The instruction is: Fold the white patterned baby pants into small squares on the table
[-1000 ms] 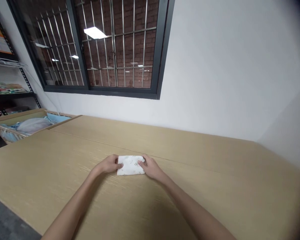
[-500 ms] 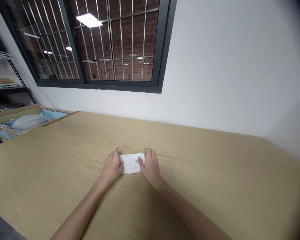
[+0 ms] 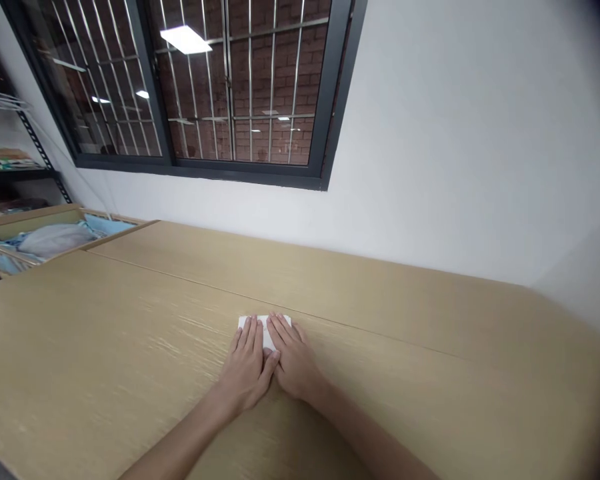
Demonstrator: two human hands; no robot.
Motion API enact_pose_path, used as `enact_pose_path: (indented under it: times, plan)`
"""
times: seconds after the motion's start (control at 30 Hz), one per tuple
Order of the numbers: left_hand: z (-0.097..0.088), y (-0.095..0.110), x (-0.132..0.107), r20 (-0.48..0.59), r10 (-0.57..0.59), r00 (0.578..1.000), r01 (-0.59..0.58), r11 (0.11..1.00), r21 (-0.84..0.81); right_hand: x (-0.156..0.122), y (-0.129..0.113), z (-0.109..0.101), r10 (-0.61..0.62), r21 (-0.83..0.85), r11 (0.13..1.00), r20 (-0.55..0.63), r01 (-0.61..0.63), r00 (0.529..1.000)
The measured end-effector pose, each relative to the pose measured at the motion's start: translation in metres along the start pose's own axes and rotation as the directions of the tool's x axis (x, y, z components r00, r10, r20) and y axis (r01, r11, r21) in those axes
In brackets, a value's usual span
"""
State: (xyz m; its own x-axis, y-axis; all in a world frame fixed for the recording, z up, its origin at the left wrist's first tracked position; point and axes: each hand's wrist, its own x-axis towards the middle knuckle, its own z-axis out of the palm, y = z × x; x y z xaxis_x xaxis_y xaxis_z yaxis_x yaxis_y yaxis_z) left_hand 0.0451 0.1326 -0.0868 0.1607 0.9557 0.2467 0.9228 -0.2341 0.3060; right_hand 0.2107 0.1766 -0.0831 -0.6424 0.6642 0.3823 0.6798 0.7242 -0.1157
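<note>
A small folded white cloth with a faint print lies on the light wooden table. My left hand and my right hand lie flat on top of it, side by side, palms down, fingers straight and close together. The hands cover most of the cloth; only its far edge and a strip between the fingers show.
A cardboard box with pale blue and grey fabric stands at the table's left end. Dark metal shelves stand behind it. A barred window and a white wall lie beyond the table's far edge.
My hands moved from the cloth's left and right sides onto its top and came together. The cloth now shows much less.
</note>
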Motion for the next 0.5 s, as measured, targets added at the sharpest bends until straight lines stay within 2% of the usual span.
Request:
enact_pose_path:
  times: [0.17,0.3,0.37,0.5]
  plan:
    - [0.009,-0.01,-0.003,-0.086,-0.062,0.994,0.067,0.996,0.059,-0.005,0.001,-0.004,0.032,0.039,0.999,0.004,-0.032,0.999]
    - [0.014,-0.019,-0.001,-0.161,-0.057,0.985,0.069,0.995,0.073,-0.008,0.002,-0.006,0.058,0.087,0.995,0.007,-0.058,0.998]
    - [0.006,-0.021,0.001,-0.173,-0.009,0.985,0.02,0.998,0.061,-0.01,0.003,-0.008,0.059,0.087,0.995,-0.025,-0.056,0.998]
    - [-0.028,-0.022,0.005,-0.193,0.093,0.977,-0.108,0.992,-0.069,-0.011,0.004,-0.013,-0.028,0.04,0.999,-0.121,0.033,0.992]
